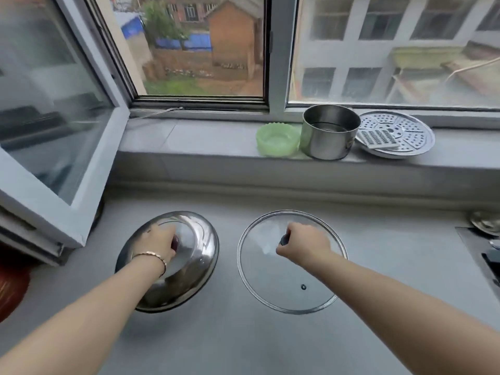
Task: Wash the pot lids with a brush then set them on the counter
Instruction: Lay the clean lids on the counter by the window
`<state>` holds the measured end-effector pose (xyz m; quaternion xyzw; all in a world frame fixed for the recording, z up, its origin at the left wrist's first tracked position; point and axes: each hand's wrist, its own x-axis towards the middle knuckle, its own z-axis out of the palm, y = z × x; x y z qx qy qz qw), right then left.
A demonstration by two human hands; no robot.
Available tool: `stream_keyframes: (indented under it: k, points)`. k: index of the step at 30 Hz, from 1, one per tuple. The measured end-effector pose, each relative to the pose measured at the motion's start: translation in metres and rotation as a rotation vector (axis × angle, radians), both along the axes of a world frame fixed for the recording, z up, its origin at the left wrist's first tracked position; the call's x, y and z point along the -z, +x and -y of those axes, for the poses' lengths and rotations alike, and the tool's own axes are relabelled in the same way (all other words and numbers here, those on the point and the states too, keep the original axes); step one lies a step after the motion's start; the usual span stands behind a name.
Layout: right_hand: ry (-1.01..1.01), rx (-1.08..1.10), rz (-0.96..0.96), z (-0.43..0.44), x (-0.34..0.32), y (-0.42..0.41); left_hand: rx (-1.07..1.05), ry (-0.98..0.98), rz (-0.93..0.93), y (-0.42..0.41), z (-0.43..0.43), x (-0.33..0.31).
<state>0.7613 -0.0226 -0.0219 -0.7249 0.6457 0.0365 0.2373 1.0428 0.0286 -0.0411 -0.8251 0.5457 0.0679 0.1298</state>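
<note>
Two pot lids lie side by side on the grey counter (pixel 230 342). The domed steel lid (pixel 194 253) is on the left, and my left hand (pixel 162 240) grips its dark knob. On the right is a flat glass lid (pixel 270 280) with a metal rim and a small vent hole. My right hand (pixel 305 244) grips the black knob at its centre. Whether either lid is lifted off the counter or resting on it I cannot tell. No brush is in view.
On the window sill stand a green plastic bowl (pixel 278 139), a steel pot (pixel 328 131) and a perforated steamer plate (pixel 400 133) with a grater on it. An open window sash (pixel 54 125) juts over the counter's left end. A stove edge (pixel 484 253) sits far right.
</note>
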Motion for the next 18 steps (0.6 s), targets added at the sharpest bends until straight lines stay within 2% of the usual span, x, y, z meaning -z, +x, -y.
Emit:
stream_keyframes:
  k: [8, 13, 18]
  points:
    - [0.028, 0.036, -0.005, 0.076, 0.064, 0.077, 0.047, 0.168, 0.074, 0.054, 0.075, 0.058]
    - [0.053, 0.042, 0.031, 0.097, 0.094, 0.099, 0.043, 0.09, 0.118, 0.069, 0.096, 0.082]
    - [0.089, 0.077, 0.105, 0.098, 0.105, 0.102, 0.081, 0.059, 0.081, 0.07, 0.102, 0.083]
